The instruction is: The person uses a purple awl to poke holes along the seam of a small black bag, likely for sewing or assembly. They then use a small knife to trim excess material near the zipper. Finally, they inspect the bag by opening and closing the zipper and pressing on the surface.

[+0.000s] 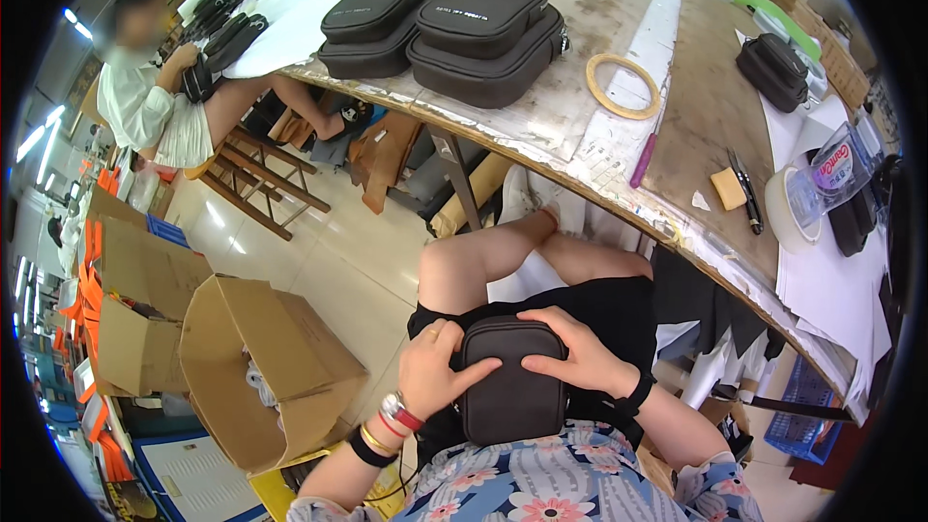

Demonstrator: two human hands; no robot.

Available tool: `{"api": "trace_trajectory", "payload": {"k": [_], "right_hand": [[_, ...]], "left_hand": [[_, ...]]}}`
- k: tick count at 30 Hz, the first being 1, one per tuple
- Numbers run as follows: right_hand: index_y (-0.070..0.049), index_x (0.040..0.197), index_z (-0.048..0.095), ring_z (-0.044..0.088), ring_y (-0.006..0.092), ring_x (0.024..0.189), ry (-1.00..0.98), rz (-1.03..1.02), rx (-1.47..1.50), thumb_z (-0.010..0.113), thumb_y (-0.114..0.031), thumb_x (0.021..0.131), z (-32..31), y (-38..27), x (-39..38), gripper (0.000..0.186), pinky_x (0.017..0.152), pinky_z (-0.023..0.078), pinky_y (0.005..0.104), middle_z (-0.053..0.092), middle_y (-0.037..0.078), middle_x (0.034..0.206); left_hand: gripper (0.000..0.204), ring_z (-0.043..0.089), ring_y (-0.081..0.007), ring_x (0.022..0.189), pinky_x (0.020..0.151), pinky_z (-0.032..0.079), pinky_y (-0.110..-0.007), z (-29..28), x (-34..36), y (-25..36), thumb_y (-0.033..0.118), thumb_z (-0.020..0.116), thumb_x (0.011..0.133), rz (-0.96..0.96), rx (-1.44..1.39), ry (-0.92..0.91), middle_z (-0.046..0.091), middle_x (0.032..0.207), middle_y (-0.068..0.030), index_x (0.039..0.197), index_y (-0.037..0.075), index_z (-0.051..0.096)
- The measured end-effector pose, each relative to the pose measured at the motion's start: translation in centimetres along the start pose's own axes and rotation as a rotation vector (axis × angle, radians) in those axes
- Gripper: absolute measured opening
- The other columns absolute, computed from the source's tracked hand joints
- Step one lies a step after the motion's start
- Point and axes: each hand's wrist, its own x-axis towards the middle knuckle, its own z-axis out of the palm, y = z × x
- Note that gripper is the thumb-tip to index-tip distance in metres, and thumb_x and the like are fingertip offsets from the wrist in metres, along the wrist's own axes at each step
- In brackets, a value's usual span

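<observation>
A small dark brown zip bag [513, 394] with rounded corners rests upright on my lap against my body. My left hand [437, 367] grips its left side, thumb laid across the front. On the other side my right hand [577, 356] holds the upper right edge, its thumb also pressed on the front face. The fingers behind the bag are partly hidden. Ahead on the worktable [609, 29] stand two similar dark bags, one stack [488, 24] nearer and another [372, 14] to its left.
A tape ring [623, 87], a purple pen-like stick [643, 160], a yellow block [727, 189] and a clear bottle [836, 169] lie on the table. At left stand an open cardboard box [232, 367] and a wooden stool [256, 179]. Another person [140, 101] sits far left holding a bag.
</observation>
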Motion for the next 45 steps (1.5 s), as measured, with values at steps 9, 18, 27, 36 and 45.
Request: {"api": "trace_trajectory", "payload": {"k": [9, 18, 27, 36, 45], "right_hand": [[-0.005, 0.136, 0.054, 0.059, 0.0285, 0.115, -0.099, -0.04, 0.025, 0.077, -0.027, 0.088, 0.1, 0.7, 0.2, 0.057, 0.101, 0.046, 0.0375, 0.058, 0.014, 0.121], [-0.005, 0.135, 0.053, 0.057, 0.032, 0.118, -0.131, 0.01, -0.014, 0.073, -0.03, 0.091, -0.1, 0.9, 0.8, 0.055, 0.104, 0.044, 0.0401, 0.058, 0.016, 0.123], [-0.003, 0.143, 0.047, 0.055, 0.0306, 0.127, -0.106, 0.07, 0.021, 0.078, -0.03, 0.088, -0.6, 1.1, 0.6, 0.069, 0.107, 0.044, 0.0389, 0.054, 0.018, 0.136], [0.003, 0.146, 0.04, 0.055, 0.0263, 0.127, -0.035, 0.362, 0.306, 0.076, -0.037, 0.089, 1.4, 1.4, -1.2, 0.079, 0.108, 0.043, 0.0376, 0.055, 0.021, 0.138], [0.001, 0.144, 0.043, 0.059, 0.0276, 0.124, 0.069, 0.189, 0.241, 0.078, -0.035, 0.088, 0.9, -0.5, -1.5, 0.076, 0.105, 0.046, 0.0366, 0.06, 0.02, 0.133]], "left_hand": [[0.044, 0.056, -0.0311, 0.057, 0.054, 0.044, -0.04, -0.3, 1.4, -2.8, 0.036, 0.071, 0.09, 0.301, -0.234, -0.298, 0.05, 0.063, -0.0118, 0.071, 0.003, 0.049], [0.038, 0.059, -0.0332, 0.06, 0.054, 0.046, -0.042, -0.2, 3.6, -3.3, 0.031, 0.066, 0.092, 0.371, -0.119, -0.247, 0.054, 0.063, -0.0122, 0.071, 0.004, 0.051], [0.055, 0.057, -0.0298, 0.119, 0.101, 0.045, -0.036, 3.3, -0.1, -5.1, 0.043, 0.062, 0.097, -0.175, -0.905, -0.274, 0.058, 0.125, -0.0182, 0.135, 0.005, 0.049], [0.101, 0.035, -0.0249, 0.143, 0.119, 0.027, -0.04, 3.4, -2.8, -1.8, 0.01, 0.077, 0.083, -0.496, -1.381, -0.319, 0.035, 0.154, -0.0126, 0.161, 0.009, 0.012], [0.096, 0.034, -0.027, 0.144, 0.12, 0.027, -0.042, 2.4, -3.0, -1.2, 0.041, 0.071, 0.091, -0.391, -1.376, -0.236, 0.033, 0.157, -0.0135, 0.16, 0.009, 0.013]]}}
